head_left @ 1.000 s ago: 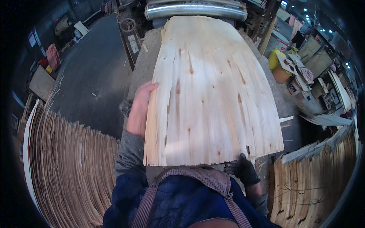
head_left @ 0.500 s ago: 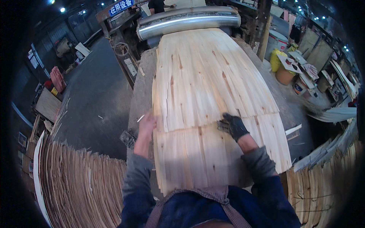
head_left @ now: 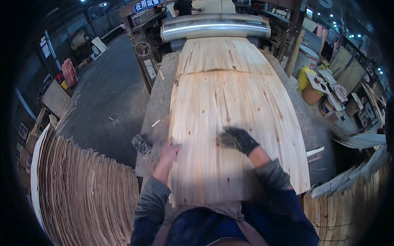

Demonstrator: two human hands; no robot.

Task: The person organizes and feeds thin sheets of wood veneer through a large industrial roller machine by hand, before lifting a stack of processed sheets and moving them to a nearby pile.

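Pale wood veneer sheets (head_left: pixel 230 102) lie overlapped on the bench before me, reaching a shiny metal roller (head_left: pixel 215 28) at the far end. The nearer sheet has brown knots and streaks. At its left edge is my bare left hand (head_left: pixel 167 155), thumb and fingers apart; whether it touches the sheet's rim is hard to see. My right hand (head_left: pixel 240 140) wears a dark glove and is smeared by motion. It is low over the middle of the same sheet, fingers stretched out flat, holding nothing.
Tall stacks of veneer stand at my left (head_left: pixel 90 188) and right (head_left: pixel 328 217). A dark lump (head_left: pixel 141 144) and a wood sliver (head_left: pixel 156 123) lie on the bench's left side. Beyond the roller is another person (head_left: pixel 182 7). Buckets and boards crowd the right.
The veneer has slid away from me toward the roller, its overlap seam now far up the bench. My right hand has shifted left over the sheet; my left hand is lower along the edge.
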